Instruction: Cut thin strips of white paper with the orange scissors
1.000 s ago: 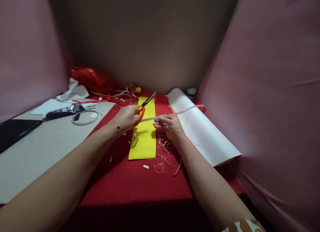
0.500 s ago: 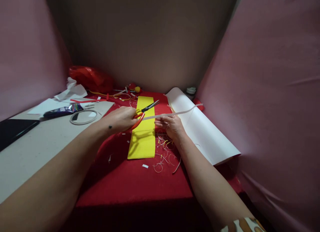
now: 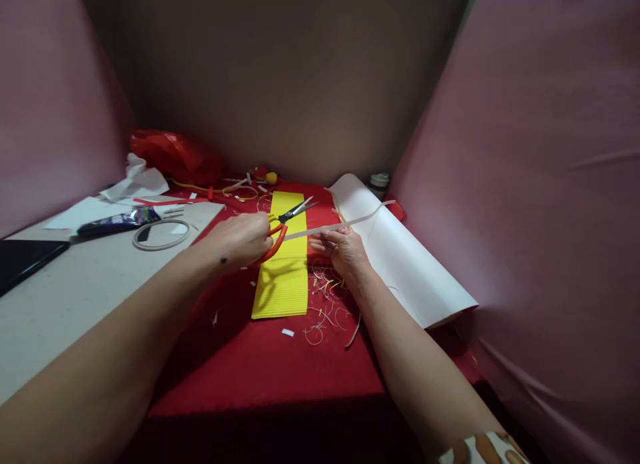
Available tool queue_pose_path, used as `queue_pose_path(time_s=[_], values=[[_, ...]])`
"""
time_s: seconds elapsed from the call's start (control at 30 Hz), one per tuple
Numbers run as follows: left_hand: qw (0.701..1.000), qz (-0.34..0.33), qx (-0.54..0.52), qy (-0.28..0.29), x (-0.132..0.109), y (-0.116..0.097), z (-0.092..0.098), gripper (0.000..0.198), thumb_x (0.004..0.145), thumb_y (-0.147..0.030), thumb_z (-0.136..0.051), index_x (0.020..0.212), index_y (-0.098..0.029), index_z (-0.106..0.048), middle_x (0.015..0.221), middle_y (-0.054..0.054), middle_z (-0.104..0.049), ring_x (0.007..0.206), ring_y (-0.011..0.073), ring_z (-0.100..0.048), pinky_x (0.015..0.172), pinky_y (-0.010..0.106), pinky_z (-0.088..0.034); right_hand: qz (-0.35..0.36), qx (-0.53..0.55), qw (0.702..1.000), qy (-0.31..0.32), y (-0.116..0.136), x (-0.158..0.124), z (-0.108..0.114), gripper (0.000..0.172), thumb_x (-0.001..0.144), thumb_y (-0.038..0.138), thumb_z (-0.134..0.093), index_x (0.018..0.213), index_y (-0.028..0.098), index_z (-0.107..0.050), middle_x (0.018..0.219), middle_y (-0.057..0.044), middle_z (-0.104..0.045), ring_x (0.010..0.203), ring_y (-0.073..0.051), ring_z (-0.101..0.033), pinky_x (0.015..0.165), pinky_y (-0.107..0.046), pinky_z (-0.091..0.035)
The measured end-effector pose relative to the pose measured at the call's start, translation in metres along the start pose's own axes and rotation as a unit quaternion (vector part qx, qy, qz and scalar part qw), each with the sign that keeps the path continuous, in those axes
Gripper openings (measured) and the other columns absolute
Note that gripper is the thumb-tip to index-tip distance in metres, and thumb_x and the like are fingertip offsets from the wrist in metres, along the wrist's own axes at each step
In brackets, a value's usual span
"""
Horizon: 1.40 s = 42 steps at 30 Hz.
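My left hand (image 3: 249,237) is closed around scissors (image 3: 285,217) with orange and yellow handles. Their dark blades point away to the right and stand a little apart. A thin pale strip (image 3: 357,221) runs from beside the handles to the right, its far end curving upward. My right hand (image 3: 349,252) pinches this strip between thumb and fingers, palm turned partly up. Whether the left hand also grips the strip's near end is hidden. Beneath both hands lies a yellow corrugated sheet (image 3: 283,294), with the scissors' shadow across it.
Loose thread and strip scraps (image 3: 327,311) litter the red cloth (image 3: 270,377). To the right lies a curled white sheet (image 3: 410,264). A grey board (image 3: 110,291) at left carries a tube (image 3: 117,221), a pale ring (image 3: 163,245) and a black flat object (image 3: 30,261). Behind sits a red bag (image 3: 175,154).
The scissor blades have spread apart from nearly together. The whole view has shifted slightly, and the right hand still holds the strip in much the same place.
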<state>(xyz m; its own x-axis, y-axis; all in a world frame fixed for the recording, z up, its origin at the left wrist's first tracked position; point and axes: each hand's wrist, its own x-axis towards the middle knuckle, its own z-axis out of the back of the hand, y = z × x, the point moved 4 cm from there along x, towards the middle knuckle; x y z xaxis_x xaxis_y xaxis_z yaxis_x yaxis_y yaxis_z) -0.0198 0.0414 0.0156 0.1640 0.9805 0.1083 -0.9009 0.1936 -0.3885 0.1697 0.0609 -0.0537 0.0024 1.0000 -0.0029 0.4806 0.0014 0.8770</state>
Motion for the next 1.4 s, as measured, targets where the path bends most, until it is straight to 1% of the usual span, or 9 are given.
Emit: queue_pose_path(time_s=[0.07,0.13,0.27,0.43,0.67,0.87,1.03,1.2,1.4], values=[[0.998,0.010,0.060,-0.007,0.002,-0.001,0.004,0.010,0.066,-0.031,-0.052,0.064,-0.022,-0.049,0.057,0.003,-0.045,0.055,0.0175,-0.041,0.055,0.031,-0.024,0.001,-0.006,1.000,0.001,0.001,-0.001,0.000,0.008,0.066,0.008,-0.061,0.063,0.015,-0.058,0.061,-0.007,-0.068,0.059,-0.018,-0.067,0.065,-0.033,-0.058],[0.998,0.017,0.057,-0.018,0.005,-0.001,0.008,0.009,0.067,-0.030,-0.050,0.065,-0.021,-0.050,0.057,0.003,-0.046,0.055,0.0170,-0.041,0.054,0.030,-0.027,0.000,-0.009,1.000,0.006,0.002,-0.002,-0.001,0.005,0.067,0.009,-0.060,0.065,0.014,-0.059,0.063,-0.007,-0.068,0.060,-0.018,-0.067,0.067,-0.034,-0.058],[0.998,0.050,-0.033,-0.020,0.006,0.006,0.009,0.009,0.066,-0.030,-0.050,0.064,-0.021,-0.051,0.053,0.003,-0.050,0.051,0.0158,-0.044,0.051,0.030,-0.029,-0.001,-0.005,1.000,0.015,0.002,-0.002,-0.001,0.003,0.068,0.011,-0.059,0.067,0.014,-0.061,0.064,-0.008,-0.069,0.061,-0.018,-0.068,0.067,-0.033,-0.059],[0.973,0.074,-0.216,0.038,0.007,0.013,-0.003,0.013,0.062,-0.030,-0.058,0.064,-0.019,-0.051,0.052,0.001,-0.053,0.046,0.0130,-0.045,0.046,0.028,-0.031,-0.009,0.005,1.000,0.023,0.003,-0.002,-0.002,0.005,0.069,0.012,-0.056,0.067,0.013,-0.061,0.062,-0.009,-0.070,0.059,-0.019,-0.068,0.064,-0.033,-0.059],[0.964,0.067,-0.250,0.058,0.005,0.008,-0.004,0.017,0.061,-0.032,-0.063,0.061,-0.019,-0.051,0.052,0.001,-0.053,0.047,0.0125,-0.046,0.046,0.027,-0.031,-0.016,0.001,1.000,0.023,0.003,-0.002,-0.003,0.007,0.071,0.013,-0.055,0.067,0.014,-0.060,0.061,-0.008,-0.070,0.058,-0.018,-0.068,0.061,-0.030,-0.059],[0.934,0.083,-0.338,0.084,0.004,0.006,-0.007,0.021,0.062,-0.030,-0.066,0.060,-0.018,-0.050,0.050,0.001,-0.050,0.046,0.0107,-0.045,0.044,0.026,-0.030,-0.013,-0.001,1.000,0.023,0.002,-0.002,-0.003,0.008,0.072,0.013,-0.054,0.066,0.013,-0.060,0.061,-0.009,-0.070,0.056,-0.018,-0.068,0.061,-0.031,-0.059],[0.944,0.056,-0.309,0.105,0.006,0.005,-0.013,0.014,0.060,-0.027,-0.065,0.064,-0.018,-0.057,0.053,0.001,-0.051,0.048,0.0117,-0.046,0.046,0.027,-0.033,-0.014,-0.003,1.000,0.028,0.002,-0.003,-0.005,0.009,0.071,0.013,-0.054,0.065,0.014,-0.060,0.061,-0.008,-0.070,0.056,-0.018,-0.067,0.060,-0.031,-0.058],[0.960,0.059,-0.255,0.095,0.006,0.001,-0.016,0.010,0.057,-0.020,-0.059,0.065,-0.018,-0.055,0.049,-0.003,-0.046,0.044,0.0094,-0.040,0.043,0.026,-0.028,-0.017,-0.014,0.999,0.031,0.003,-0.005,-0.006,0.010,0.074,0.014,-0.053,0.067,0.014,-0.060,0.062,-0.008,-0.069,0.056,-0.017,-0.067,0.065,-0.036,-0.058],[0.955,0.073,-0.267,0.102,0.004,-0.001,-0.014,0.008,0.057,-0.018,-0.058,0.063,-0.018,-0.053,0.046,-0.005,-0.045,0.040,0.0074,-0.035,0.041,0.024,-0.024,-0.017,-0.009,0.999,0.031,0.003,-0.005,-0.007,0.005,0.074,0.012,-0.054,0.071,0.013,-0.058,0.062,-0.007,-0.068,0.056,-0.017,-0.067,0.060,-0.032,-0.057]])
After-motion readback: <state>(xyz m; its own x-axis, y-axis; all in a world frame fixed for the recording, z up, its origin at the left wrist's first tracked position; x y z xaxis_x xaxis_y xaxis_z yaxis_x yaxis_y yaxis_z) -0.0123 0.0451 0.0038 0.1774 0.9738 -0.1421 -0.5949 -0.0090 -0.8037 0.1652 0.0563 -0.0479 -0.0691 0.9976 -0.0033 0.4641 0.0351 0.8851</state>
